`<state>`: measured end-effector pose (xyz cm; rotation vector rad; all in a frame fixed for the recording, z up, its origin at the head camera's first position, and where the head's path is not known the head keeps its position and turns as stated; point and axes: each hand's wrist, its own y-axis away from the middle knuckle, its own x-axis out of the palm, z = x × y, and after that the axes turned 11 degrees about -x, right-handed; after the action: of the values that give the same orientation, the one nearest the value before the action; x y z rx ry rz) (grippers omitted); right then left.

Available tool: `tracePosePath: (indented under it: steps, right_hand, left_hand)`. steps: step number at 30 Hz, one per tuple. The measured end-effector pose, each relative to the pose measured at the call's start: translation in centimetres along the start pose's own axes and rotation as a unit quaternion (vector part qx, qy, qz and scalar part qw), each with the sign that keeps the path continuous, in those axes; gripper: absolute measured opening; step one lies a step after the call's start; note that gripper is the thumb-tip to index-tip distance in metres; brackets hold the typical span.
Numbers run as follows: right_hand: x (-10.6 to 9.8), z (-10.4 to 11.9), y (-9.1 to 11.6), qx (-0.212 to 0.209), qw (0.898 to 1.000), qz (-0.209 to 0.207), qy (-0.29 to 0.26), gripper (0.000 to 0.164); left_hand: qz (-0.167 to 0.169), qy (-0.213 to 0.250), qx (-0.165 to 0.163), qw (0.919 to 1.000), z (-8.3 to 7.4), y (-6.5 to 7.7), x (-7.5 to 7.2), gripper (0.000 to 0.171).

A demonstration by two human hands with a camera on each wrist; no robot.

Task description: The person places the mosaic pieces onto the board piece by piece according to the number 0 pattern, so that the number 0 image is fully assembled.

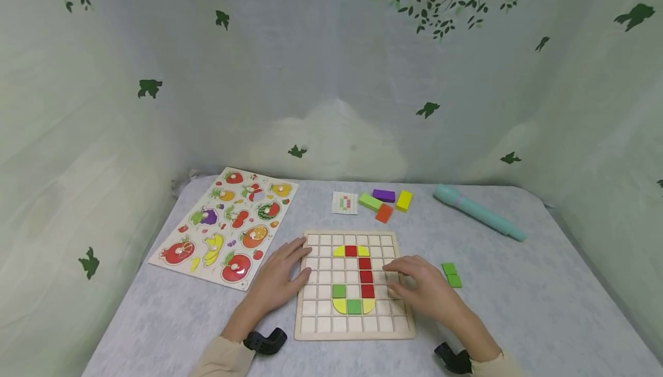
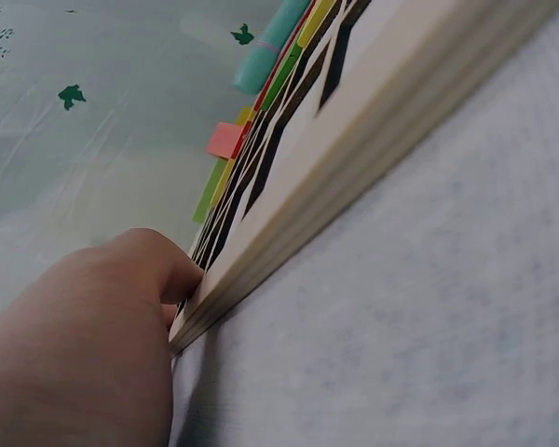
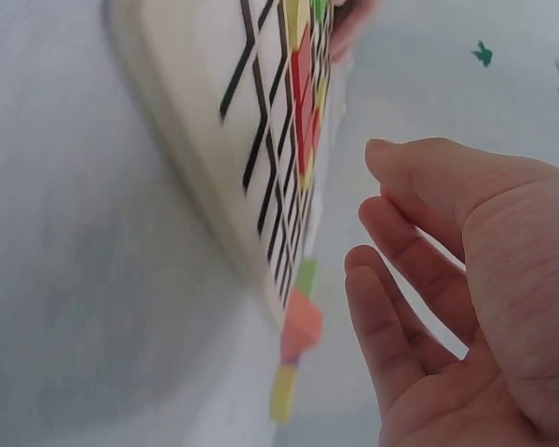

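A wooden grid board (image 1: 318, 325) lies at the middle of the table. Its squares hold red tiles (image 1: 365, 277), green tiles (image 1: 354, 307) and yellow round-cornered tiles (image 1: 339, 306) in a hooked outline. On the board's left edge rests my left hand (image 1: 277, 276), thumb and fingers spread. Over the right part of the board hovers my right hand (image 1: 425, 286). In the right wrist view this hand (image 3: 484, 289) is empty, thumb apart from loosely bent fingers. Two loose green tiles (image 1: 452, 275) lie on the table right of the right hand.
Behind the board are a small pattern card (image 1: 345, 203) and green, purple, yellow and orange blocks (image 1: 384, 213). A fruit puzzle board (image 1: 207, 270) lies at the left. A teal cylindrical object (image 1: 481, 213) lies at the back right. Fabric walls (image 1: 331, 77) enclose the table.
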<state>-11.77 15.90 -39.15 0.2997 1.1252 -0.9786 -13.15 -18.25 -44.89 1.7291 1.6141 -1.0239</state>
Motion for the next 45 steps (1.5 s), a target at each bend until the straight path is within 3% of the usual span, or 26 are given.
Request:
tracePosePath:
  steps: [14,24,37,45]
  right_hand:
    - [-2.3,-2.8,3.3,0.028,0.998,-0.031,0.05,0.036]
    - [-3.3,-4.7,4.8,0.085,0.995,-0.014,0.052,0.037]
    - [-3.8,-7.0,6.3,0.115,0.993,-0.014,0.037,0.048]
    - [-3.9,-8.0,6.9,0.167,0.984,-0.008,0.057,0.054]
  left_hand:
    - [-0.014,-0.006,0.006,0.9999,0.1,0.4,0.1,0.047]
    - [-0.01,-0.004,-0.005,0.9999,0.3,0.8,0.5,0.047]
    - [-0.025,-0.007,0.003,0.9997,0.2,0.7,0.3,0.047]
    - [-0.016,-0.007,0.004,0.9998,0.1,0.4,0.2,0.048]
